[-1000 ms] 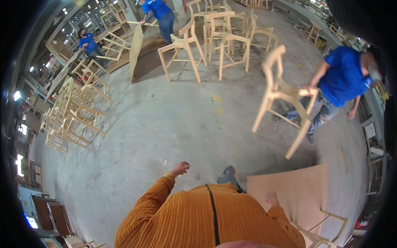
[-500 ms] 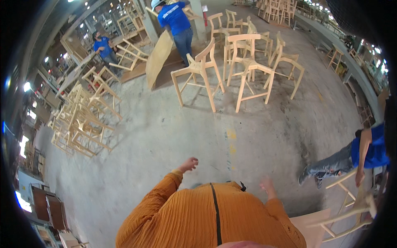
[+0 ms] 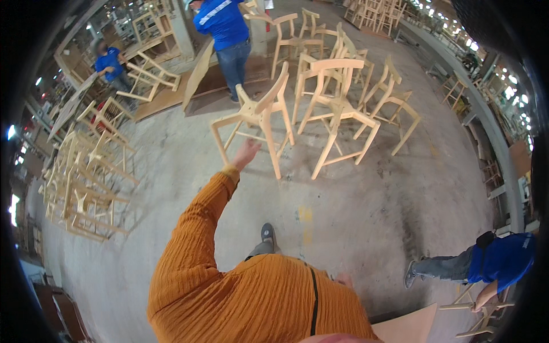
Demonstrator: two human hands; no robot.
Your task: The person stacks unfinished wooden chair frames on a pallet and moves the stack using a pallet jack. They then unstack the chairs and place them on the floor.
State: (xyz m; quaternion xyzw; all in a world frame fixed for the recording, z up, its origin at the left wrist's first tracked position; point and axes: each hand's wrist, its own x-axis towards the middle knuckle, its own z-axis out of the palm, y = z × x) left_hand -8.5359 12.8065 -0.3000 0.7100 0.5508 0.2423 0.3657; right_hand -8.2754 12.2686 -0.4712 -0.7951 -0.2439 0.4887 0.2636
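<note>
My left hand (image 3: 247, 153) is stretched out ahead at the end of my orange sleeve, fingers reaching forward and nothing visible in them. It overlaps the lower part of the nearest seatless wooden chair frame (image 3: 257, 112) in the picture; whether it touches the frame I cannot tell. This pale frame has a curved backrest and stands upright on the floor. Beside it on the right stands a similar chair frame (image 3: 337, 108). My right hand (image 3: 345, 280) is low at my right side, mostly hidden behind my body, so its fingers do not show clearly.
Several stacked chair frames (image 3: 86, 177) stand at the left. A person in blue (image 3: 226, 28) is beside a thin upright board (image 3: 198, 74) ahead. Another person (image 3: 108, 64) is farther left, and one (image 3: 497, 260) at right handles a chair frame. A flat board (image 3: 407, 326) lies near my right side.
I have moved forward, and the chair frames appear nearer. My left arm has extended toward the nearest frame. My right hand has dropped back beside my body. The person at right has bent lower.
</note>
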